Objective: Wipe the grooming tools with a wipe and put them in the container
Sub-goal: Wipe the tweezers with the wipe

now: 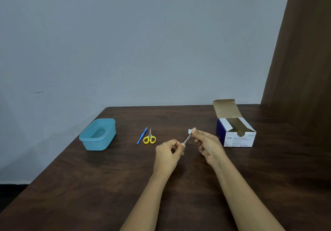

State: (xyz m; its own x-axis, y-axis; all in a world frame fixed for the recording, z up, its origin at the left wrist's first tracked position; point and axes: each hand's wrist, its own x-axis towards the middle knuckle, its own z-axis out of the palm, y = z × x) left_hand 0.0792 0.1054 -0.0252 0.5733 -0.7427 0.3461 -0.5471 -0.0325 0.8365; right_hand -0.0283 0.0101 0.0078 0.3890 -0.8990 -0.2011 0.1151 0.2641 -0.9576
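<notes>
My left hand (pixel 169 153) pinches the lower end of a thin metal tool (pixel 187 138), held above the table and slanting up to the right. At the tool's upper end my right hand (pixel 207 144) pinches a small white wipe (pixel 191 130) against it. Small scissors with yellow handles (pixel 149 137) and a slim blue-handled tool (pixel 142 135) lie side by side on the table, left of my hands. The light blue plastic container (pixel 84 137) stands open further left, near the table's left edge; nothing shows inside it.
An open box of alcohol swabs (pixel 238 137) stands at the right, lid flap up. The dark wooden table (pixel 107 186) reaches back to a pale wall. A brown panel (pixel 304 69) rises at the far right.
</notes>
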